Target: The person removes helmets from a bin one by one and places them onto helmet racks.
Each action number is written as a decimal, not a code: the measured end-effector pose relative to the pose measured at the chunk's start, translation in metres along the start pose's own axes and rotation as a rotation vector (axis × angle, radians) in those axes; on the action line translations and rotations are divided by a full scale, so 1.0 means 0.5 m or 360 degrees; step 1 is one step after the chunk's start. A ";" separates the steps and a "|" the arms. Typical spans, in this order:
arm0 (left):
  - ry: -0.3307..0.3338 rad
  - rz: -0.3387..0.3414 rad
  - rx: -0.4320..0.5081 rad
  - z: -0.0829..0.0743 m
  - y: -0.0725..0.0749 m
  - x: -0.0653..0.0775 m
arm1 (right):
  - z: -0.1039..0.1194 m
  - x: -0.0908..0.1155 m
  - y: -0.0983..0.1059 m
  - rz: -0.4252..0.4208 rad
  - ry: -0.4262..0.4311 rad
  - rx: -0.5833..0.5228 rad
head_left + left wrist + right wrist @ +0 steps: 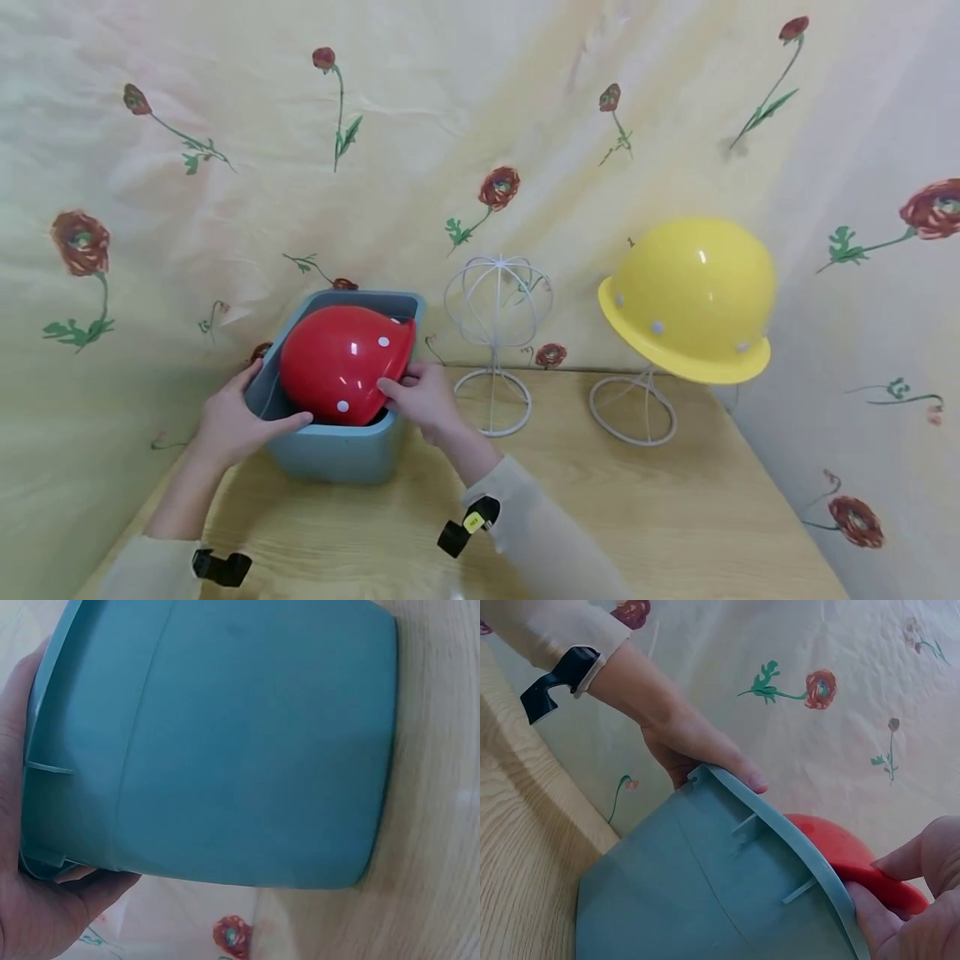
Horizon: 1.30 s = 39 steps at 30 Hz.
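A red hard hat (337,362) with white dots lies tilted inside a blue-green plastic bin (330,458). My right hand (427,400) pinches the hat's brim between thumb and fingers at the bin's right side. In the right wrist view, the thumb and a finger of that hand (930,892) are on either side of the red brim (900,889). My left hand (236,421) grips the bin's front left corner, its thumb along the rim. Fingers of this left hand (41,907) tuck under the lip in the left wrist view.
A white wire stand (498,333) with a round cage top stands bare, right of the bin. Farther right, a yellow hard hat (693,300) sits tilted on a similar stand (633,412). Flower-printed cloth (420,125) hangs behind the wooden table (600,500).
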<state>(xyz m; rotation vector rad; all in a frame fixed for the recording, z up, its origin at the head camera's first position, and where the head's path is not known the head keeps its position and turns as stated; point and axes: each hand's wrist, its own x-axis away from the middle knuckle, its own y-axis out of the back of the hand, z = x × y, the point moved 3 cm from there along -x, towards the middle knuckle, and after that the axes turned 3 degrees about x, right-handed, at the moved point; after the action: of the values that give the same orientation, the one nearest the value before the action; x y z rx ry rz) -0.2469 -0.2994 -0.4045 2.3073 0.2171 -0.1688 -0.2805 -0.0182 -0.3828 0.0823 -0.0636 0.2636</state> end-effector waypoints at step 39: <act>-0.0031 -0.0045 0.0116 0.012 0.002 -0.008 | 0.014 0.005 0.004 0.0028 -0.0002 -0.0297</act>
<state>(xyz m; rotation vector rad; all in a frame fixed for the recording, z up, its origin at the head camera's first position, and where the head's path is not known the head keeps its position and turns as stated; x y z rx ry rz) -0.2509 -0.3051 -0.4072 2.3749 0.2376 -0.2168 -0.2789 -0.0161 -0.3757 -0.1039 -0.0897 0.2739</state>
